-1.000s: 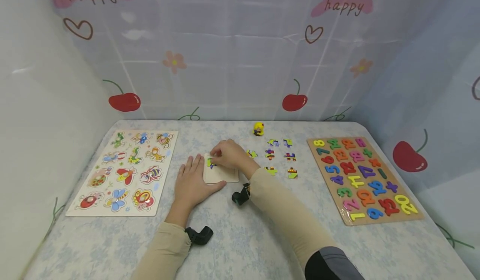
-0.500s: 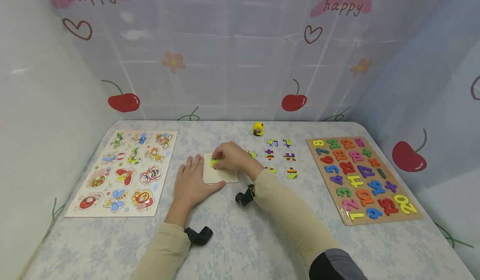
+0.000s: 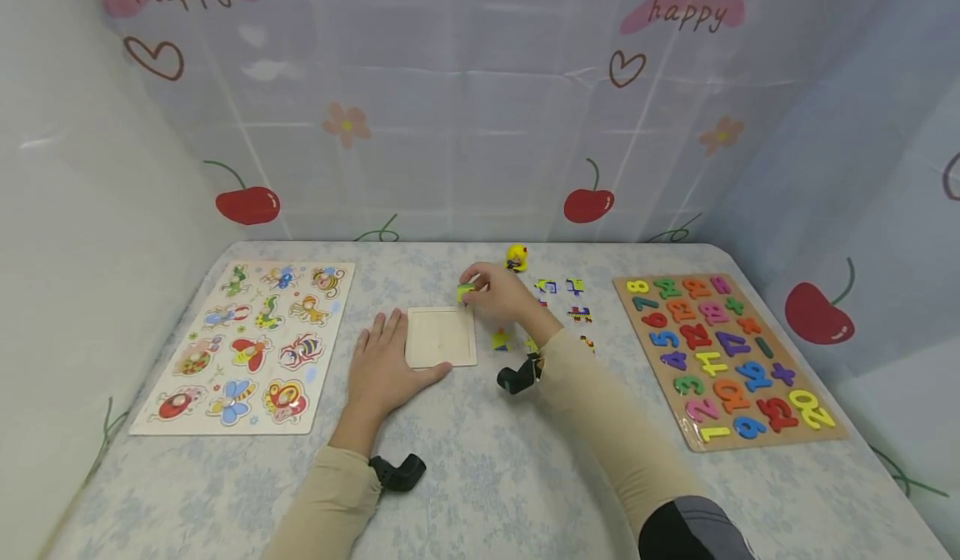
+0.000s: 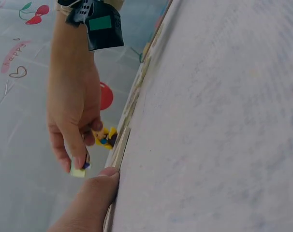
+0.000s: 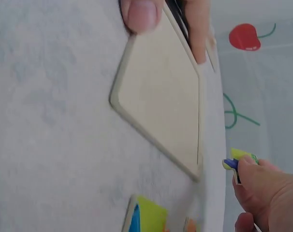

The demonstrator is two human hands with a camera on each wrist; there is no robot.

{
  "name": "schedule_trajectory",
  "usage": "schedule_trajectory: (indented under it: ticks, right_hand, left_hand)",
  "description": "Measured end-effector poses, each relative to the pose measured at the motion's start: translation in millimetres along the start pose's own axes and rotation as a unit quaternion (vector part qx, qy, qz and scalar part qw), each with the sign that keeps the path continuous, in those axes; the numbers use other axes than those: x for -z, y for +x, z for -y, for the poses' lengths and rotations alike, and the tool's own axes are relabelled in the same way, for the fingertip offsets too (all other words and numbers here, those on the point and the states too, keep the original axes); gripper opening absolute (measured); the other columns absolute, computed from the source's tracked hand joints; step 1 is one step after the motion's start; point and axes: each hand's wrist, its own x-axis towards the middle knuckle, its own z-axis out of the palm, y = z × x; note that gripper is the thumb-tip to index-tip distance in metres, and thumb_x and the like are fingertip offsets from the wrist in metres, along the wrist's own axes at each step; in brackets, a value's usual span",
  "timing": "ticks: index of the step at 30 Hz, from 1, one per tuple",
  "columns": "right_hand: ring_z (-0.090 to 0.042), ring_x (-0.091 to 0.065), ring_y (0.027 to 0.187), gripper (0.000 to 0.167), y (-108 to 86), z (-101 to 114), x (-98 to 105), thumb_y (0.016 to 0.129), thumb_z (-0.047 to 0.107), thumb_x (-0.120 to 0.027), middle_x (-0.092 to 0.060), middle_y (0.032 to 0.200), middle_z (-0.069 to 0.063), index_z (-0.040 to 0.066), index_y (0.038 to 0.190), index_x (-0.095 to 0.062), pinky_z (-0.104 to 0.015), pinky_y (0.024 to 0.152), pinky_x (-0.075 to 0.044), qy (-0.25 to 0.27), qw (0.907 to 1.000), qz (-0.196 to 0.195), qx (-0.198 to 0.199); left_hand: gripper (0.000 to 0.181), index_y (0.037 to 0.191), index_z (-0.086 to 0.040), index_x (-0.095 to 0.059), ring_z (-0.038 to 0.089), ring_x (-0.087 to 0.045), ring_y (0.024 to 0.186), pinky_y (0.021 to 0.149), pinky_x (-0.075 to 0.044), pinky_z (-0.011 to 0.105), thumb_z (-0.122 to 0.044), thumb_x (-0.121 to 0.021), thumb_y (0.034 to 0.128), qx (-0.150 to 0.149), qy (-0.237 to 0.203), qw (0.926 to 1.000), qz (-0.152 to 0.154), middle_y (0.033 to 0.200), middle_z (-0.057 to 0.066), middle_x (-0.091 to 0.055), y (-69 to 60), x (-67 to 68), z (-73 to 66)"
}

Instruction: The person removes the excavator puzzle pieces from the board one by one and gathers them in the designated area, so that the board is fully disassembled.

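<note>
My left hand lies flat with spread fingers at the left edge of a small wooden puzzle tray, its thumb along the near edge. The tray's recessed face shows bare wood. Beyond the tray's far right corner, my right hand pinches a yellow-green jigsaw piece between thumb and fingers. In the right wrist view that jigsaw piece also shows a blue-purple part and is up off the table. Several more jigsaw pieces lie to the right, some hidden behind the right hand and wrist.
A white board with insect pictures lies at the left. A brown board with coloured numbers lies at the right. A small yellow duck figure stands near the table's back edge. Patterned curtain hangs behind the table.
My right hand has lifted the jigsaw piece out of the tray and carried it to the far right. The tray's recess is now uncovered. My left hand has stayed in place.
</note>
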Motion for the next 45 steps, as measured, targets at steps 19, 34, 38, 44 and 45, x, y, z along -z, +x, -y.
schedule_trajectory:
  ticks: [19, 34, 38, 44, 45]
  right_hand:
    - [-0.024, -0.054, 0.083, 0.024, -4.1, -43.0, 27.5, 0.096, 0.024, -0.066, -0.061, 0.101, -0.005, 0.021, 0.120, -0.063, -0.030, 0.065, -0.048, -0.075, 0.9912, -0.065, -0.087]
    - [-0.030, -0.055, 0.111, 0.032, -2.7, -31.2, 19.7, 0.094, 0.030, -0.069, -0.068, 0.125, -0.003, 0.022, 0.125, -0.071, -0.046, 0.091, -0.053, -0.264, 0.9583, -0.068, -0.086]
    - [-0.030, -0.057, 0.110, 0.030, -4.9, -27.7, 17.6, 0.096, 0.032, -0.066, -0.067, 0.126, -0.005, 0.024, 0.125, -0.072, -0.045, 0.088, -0.055, -0.306, 0.9464, -0.063, -0.081]
    - [-0.027, -0.060, 0.106, 0.029, -10.4, -25.8, 15.8, 0.097, 0.031, -0.064, -0.066, 0.122, -0.004, 0.025, 0.124, -0.072, -0.043, 0.085, -0.056, -0.297, 0.9491, -0.060, -0.086]
    - [-0.026, -0.060, 0.107, 0.030, -11.1, -25.6, 15.6, 0.097, 0.031, -0.065, -0.066, 0.123, -0.004, 0.025, 0.126, -0.071, -0.042, 0.084, -0.056, -0.291, 0.9507, -0.062, -0.087]
  left_hand:
    - [0.125, 0.159, -0.005, -0.021, 0.032, -0.011, 0.156, 0.126, -0.011, 0.053, -0.086, -0.057, 0.0708, 0.002, -0.002, 1.0000, 0.001, 0.167, 0.009, -0.020, -0.7, -0.6, -0.8]
    - [0.125, 0.159, -0.005, -0.021, 0.032, -0.011, 0.156, 0.126, -0.011, 0.053, -0.087, -0.056, 0.0710, 0.001, -0.001, 1.0000, 0.001, 0.167, 0.009, -0.019, -0.6, 0.0, -0.7]
    - [0.124, 0.159, -0.006, -0.021, 0.032, -0.011, 0.156, 0.126, -0.011, 0.053, -0.087, -0.056, 0.0712, 0.001, -0.001, 1.0000, 0.001, 0.167, 0.009, -0.020, -1.0, 0.6, -0.5]
    - [0.125, 0.158, -0.005, -0.021, 0.032, -0.011, 0.155, 0.126, -0.011, 0.053, -0.088, -0.055, 0.0708, 0.000, 0.001, 1.0000, -0.001, 0.167, 0.009, -0.020, -0.7, -0.7, 0.5]
    - [0.125, 0.159, -0.006, -0.021, 0.032, -0.011, 0.155, 0.126, -0.011, 0.053, -0.088, -0.055, 0.0707, 0.000, 0.002, 1.0000, -0.001, 0.167, 0.009, -0.020, -0.4, -1.0, 0.7]
